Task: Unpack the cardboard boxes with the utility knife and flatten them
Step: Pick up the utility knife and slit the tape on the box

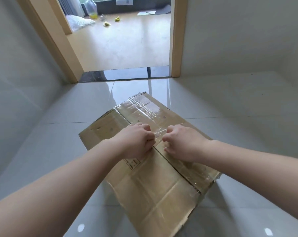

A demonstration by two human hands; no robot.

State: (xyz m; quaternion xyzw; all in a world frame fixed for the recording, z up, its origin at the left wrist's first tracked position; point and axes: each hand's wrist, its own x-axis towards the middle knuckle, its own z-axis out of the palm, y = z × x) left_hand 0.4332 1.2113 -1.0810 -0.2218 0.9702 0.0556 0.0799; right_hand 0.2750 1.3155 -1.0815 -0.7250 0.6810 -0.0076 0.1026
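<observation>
On a glossy tiled floor before an open doorway, a sealed cardboard box lies top up, its centre seam parted nearest the camera and bridged farther on by clear packing tape. Both fists work the seam: the left hand and right hand curl on either side of a loose tape strip, each apparently pinching one end. No utility knife is visible. Creased and worn, the board looks light and stiff yet easily torn; the slick tape offers poor purchase, so the flap edges at the seam seem the better hold. Contents remain hidden. Beyond the threshold, a clear plastic bag holds something yellow.
</observation>
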